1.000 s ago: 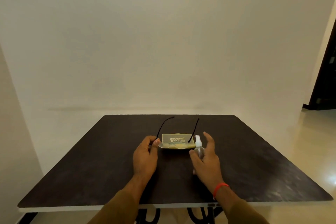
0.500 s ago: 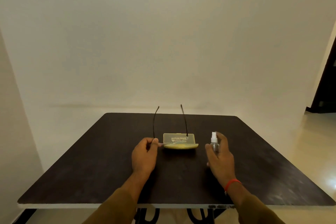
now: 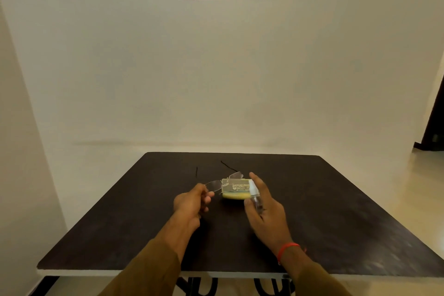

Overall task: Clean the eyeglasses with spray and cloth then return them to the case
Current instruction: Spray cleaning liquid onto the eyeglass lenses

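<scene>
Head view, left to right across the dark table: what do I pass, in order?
Left hand pinching the rimless clear eyeglasses → translucent glasses case with yellow base → right hand gripping the small clear spray bottle with white nozzle.

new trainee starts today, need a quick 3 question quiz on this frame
1. True or false: the glasses lie inside the case.
2. What does the right hand hold? A) a cloth B) the spray bottle C) the case
3. Fill in: the case rests on the ____.

Key
1. False: the left hand pinches the glasses by one lens, above the table.
2. B
3. table
</scene>
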